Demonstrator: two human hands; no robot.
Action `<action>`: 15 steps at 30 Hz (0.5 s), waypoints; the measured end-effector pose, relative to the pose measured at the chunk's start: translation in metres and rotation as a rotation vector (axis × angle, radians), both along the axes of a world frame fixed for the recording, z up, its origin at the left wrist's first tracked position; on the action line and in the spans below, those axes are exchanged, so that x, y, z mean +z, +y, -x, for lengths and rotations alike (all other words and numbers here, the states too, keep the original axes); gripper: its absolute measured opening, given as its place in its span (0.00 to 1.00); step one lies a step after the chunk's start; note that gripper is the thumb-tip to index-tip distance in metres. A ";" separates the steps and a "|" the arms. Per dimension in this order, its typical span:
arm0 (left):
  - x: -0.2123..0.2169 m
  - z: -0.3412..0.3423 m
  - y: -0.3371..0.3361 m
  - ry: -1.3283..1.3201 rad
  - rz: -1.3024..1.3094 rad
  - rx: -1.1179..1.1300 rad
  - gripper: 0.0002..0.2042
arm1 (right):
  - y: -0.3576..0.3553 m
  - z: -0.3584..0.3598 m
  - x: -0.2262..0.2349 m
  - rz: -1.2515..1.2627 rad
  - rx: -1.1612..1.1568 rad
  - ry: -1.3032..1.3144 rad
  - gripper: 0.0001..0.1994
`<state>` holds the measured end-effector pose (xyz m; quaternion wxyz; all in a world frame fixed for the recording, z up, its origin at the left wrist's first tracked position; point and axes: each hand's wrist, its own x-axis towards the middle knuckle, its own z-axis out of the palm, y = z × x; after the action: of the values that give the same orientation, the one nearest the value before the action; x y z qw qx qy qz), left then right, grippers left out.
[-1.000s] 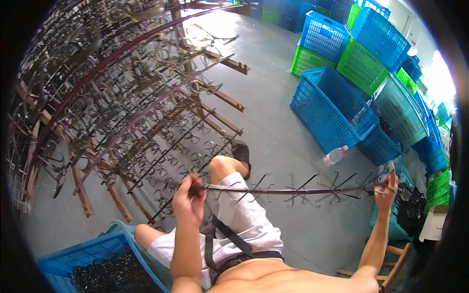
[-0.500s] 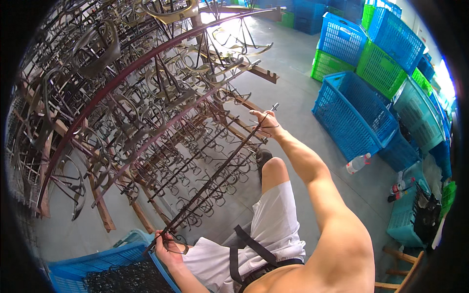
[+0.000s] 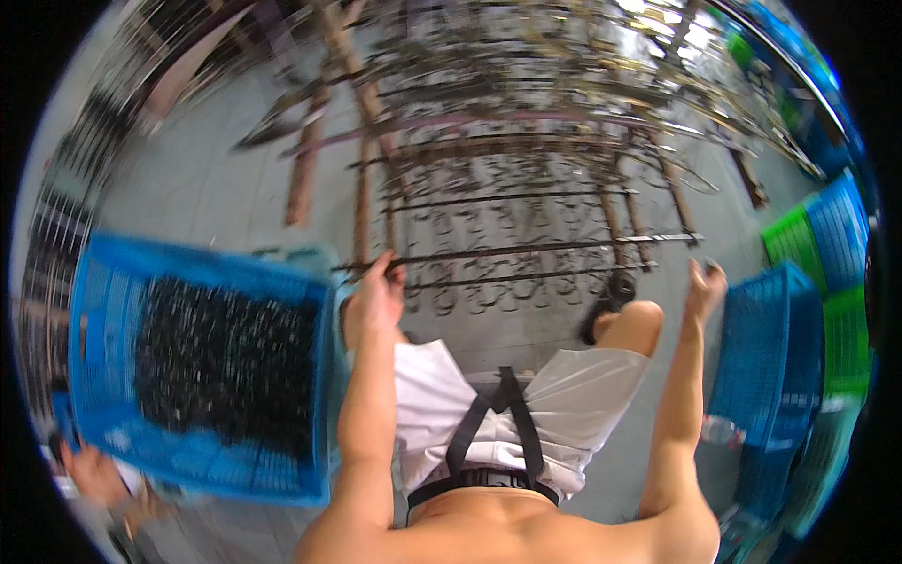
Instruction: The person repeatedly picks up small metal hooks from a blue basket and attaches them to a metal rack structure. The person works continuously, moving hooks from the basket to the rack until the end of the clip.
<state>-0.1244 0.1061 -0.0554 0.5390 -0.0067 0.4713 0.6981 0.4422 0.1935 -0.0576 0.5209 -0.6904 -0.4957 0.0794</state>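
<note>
A long dark metal rod [image 3: 526, 250] lies across the low front of the rack, with thin dark looped pieces [image 3: 512, 293] hanging in rows around it. My left hand [image 3: 378, 293] is at the rod's left end, fingers curled onto it, though blur softens the grip. Just below the rod's right end is my right hand [image 3: 705, 289], apart from it, thumb and finger spread and nothing between them. Left of my left arm stands a blue plastic crate [image 3: 202, 258], holding a heap of small black pieces [image 3: 225, 362].
The rack's brown beams [image 3: 299, 179] reach toward me, below blurred metal parts. At right stand a blue crate [image 3: 761, 348] and green crates [image 3: 846, 338], with a plastic bottle [image 3: 722, 430] beside them. Another person's hand [image 3: 94, 475] shows near the left crate.
My view has swung left, bringing the full crate into sight. The rod, held at both ends before, now lies level across the rack. My right hand has let go of it.
</note>
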 end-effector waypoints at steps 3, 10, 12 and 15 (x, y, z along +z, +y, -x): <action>-0.021 0.007 -0.002 0.005 -0.069 0.031 0.05 | -0.048 0.052 0.021 -0.052 -0.057 0.158 0.12; -0.018 0.002 0.002 0.002 -0.114 0.013 0.05 | -0.122 0.207 0.086 0.173 0.674 0.453 0.05; -0.016 0.005 -0.002 -0.001 -0.124 0.011 0.04 | -0.142 0.254 0.110 0.307 1.049 0.603 0.11; -0.026 0.007 0.006 0.011 -0.099 -0.001 0.06 | -0.182 0.315 0.157 0.351 1.884 0.798 0.22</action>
<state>-0.1313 0.1125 -0.0815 0.5367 0.0240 0.4391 0.7201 0.1269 0.0112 0.0996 0.2661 -0.0129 -0.6077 0.7482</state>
